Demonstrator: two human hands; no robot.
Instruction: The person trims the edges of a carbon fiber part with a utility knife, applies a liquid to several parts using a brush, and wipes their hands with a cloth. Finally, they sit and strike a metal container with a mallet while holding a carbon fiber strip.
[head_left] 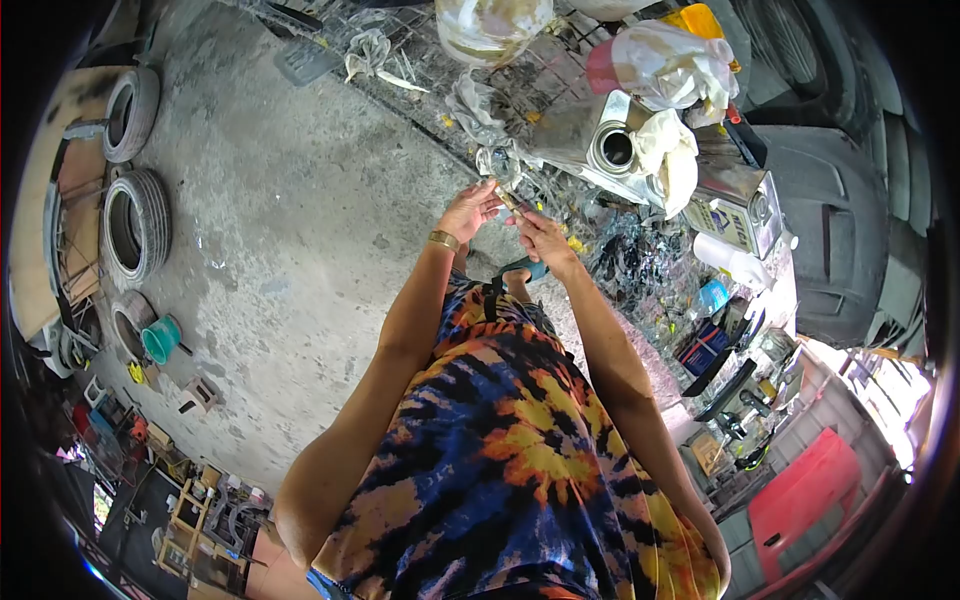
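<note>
My left hand [468,212], with a gold-coloured watch on its wrist, is raised near the bench edge, its fingers bent close to the tip of a thin tool. In my right hand [541,238] is that thin tool [509,200], narrow and brownish, slanting up to the left. Whether the left fingers touch it is too small to tell. Just above the hands, a small clear cup [498,166] sits at the edge of the cluttered bench. An open metal can [613,148] stands to the upper right.
Crumpled plastic [640,250], a white bottle [733,262] and a rectangular tin [735,215] lie to the right. A whitish tub [492,30] is at the top. Tyres [138,225] and a green bucket [160,340] stand on the left.
</note>
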